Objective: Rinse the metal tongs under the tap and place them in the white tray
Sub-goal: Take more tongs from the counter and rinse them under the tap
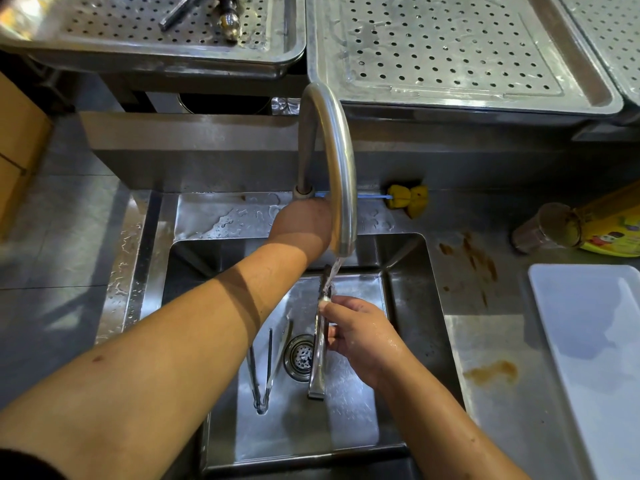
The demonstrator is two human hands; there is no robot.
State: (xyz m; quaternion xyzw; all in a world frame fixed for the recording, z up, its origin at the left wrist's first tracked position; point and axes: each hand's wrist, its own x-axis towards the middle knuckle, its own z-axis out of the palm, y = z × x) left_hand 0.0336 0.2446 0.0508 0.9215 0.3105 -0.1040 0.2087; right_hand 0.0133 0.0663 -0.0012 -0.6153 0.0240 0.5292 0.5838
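A flat, shiny pair of metal tongs (319,368) is gripped at mid-length by the wet right hand (360,336), with fingers curled round it, at the centre of the frame over the round drain (300,356) of the rectangular steel sink (408,292). Its dark tips are held in the stream from the curved, brushed-steel tap (341,168). The left hand (301,226) is placed at the tap's base; its fingers are hidden, so its grip cannot be told. A smooth white rectangular tray (588,323) is seen at lower right on the stained steel counter (502,358).
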